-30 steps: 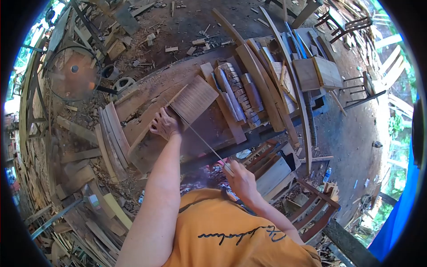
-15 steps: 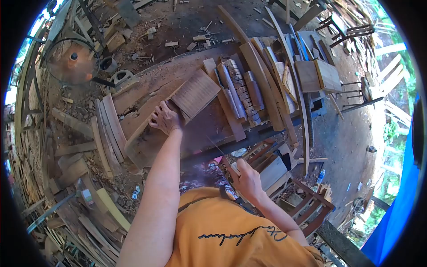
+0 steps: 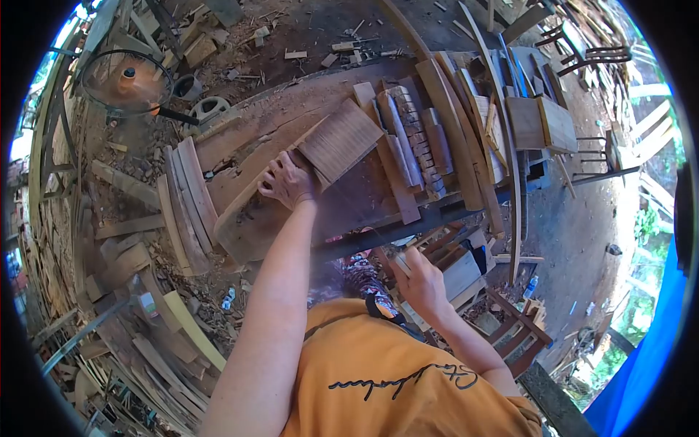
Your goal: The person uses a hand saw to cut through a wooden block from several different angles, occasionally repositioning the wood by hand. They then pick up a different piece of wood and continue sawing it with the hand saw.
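Observation:
My left hand (image 3: 289, 182) presses down with spread, bent fingers on a long wooden board (image 3: 244, 218) on the workbench. It touches the near left end of a ribbed wooden block (image 3: 340, 142), which lies at an angle. My right hand (image 3: 424, 284) is closed at waist height, in front of the bench edge. In its grip is a thin tool with a brown handle (image 3: 384, 256); the fingers cover part of it, and I cannot make out its exact kind.
Right of the block lie several wood strips (image 3: 415, 138) and a long curved slat (image 3: 513, 189). A caged fan (image 3: 125, 81) stands at upper left. Curved boards (image 3: 186, 207) lean at the bench's left end. A chair frame (image 3: 517, 328) lies at lower right.
The view has shifted, so the bench and both hands appear farther right and slightly higher. The thin line reaching from my right hand's tool toward the block shows less now. My left hand stays by the block.

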The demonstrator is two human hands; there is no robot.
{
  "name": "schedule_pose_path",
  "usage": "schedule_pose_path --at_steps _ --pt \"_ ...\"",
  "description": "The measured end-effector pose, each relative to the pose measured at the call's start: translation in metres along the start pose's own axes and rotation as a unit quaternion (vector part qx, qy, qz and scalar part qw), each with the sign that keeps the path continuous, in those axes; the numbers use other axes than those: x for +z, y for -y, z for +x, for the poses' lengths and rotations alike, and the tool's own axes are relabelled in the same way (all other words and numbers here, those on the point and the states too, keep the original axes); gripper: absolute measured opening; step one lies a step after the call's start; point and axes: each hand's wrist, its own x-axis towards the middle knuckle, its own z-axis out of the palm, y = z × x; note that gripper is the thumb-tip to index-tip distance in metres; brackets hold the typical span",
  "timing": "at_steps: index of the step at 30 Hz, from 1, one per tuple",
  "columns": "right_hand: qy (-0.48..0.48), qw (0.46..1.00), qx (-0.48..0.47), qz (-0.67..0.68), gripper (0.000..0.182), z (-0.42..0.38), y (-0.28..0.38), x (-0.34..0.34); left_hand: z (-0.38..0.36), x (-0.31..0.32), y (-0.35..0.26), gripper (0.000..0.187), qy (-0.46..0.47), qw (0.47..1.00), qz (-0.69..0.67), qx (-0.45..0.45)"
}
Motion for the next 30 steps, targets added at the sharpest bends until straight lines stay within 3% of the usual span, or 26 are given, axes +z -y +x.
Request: schedule_pose_path --at_steps 3,5,13,15,17,19,22,24,25,27,30 --pt "-0.056 0.996 -0.059 0.038 0.026 0.067 0.007 0.057 0.002 -0.002 0.0 0.021 0.018 1.0 -0.005 -0.007" --pt "-0.015 0.999 -0.046 0.012 0.025 0.113 0.021 0.079 -0.003 -0.008 -0.005 0.02 -0.006 1.0 -0.017 -0.016" --pt "-0.003 1.0 0.012 0.013 0.024 -0.02 0.001 -0.017 -0.002 -0.013 -0.003 0.023 0.01 0.999 -0.038 -0.022" --pt "-0.032 0.999 -0.018 0.017 0.024 0.029 0.008 0.022 0.0 -0.015 -0.003 0.037 0.033 0.999 -0.034 -0.003" --pt "-0.07 0.995 -0.06 0.042 0.022 0.092 0.019 0.068 0.001 -0.02 -0.006 0.038 0.039 0.999 -0.035 -0.008" --pt "-0.014 0.999 -0.033 0.017 0.021 0.119 0.037 0.073 0.004 -0.026 -0.009 0.038 0.042 0.999 -0.032 -0.009" --pt "-0.018 0.999 -0.028 0.037 0.021 0.101 0.038 0.059 -0.007 -0.022 -0.01 0.029 0.006 0.998 -0.057 0.005" --pt "-0.008 0.999 0.014 0.05 0.023 0.073 0.042 0.037 -0.009 -0.012 -0.001 0.03 -0.037 0.991 -0.07 0.104" --pt "0.0 0.996 0.058 0.069 0.024 0.062 0.045 0.033 -0.007 -0.015 -0.001 0.03 -0.03 0.992 -0.068 0.1" --pt "-0.001 0.997 0.065 0.051 0.025 0.053 0.044 0.044 -0.006 -0.02 -0.003 0.026 0.03 0.994 -0.028 0.098" --pt "-0.033 0.998 0.047 0.033 0.026 0.079 0.046 0.069 -0.004 -0.021 -0.004 0.027 0.041 0.995 -0.051 0.081"
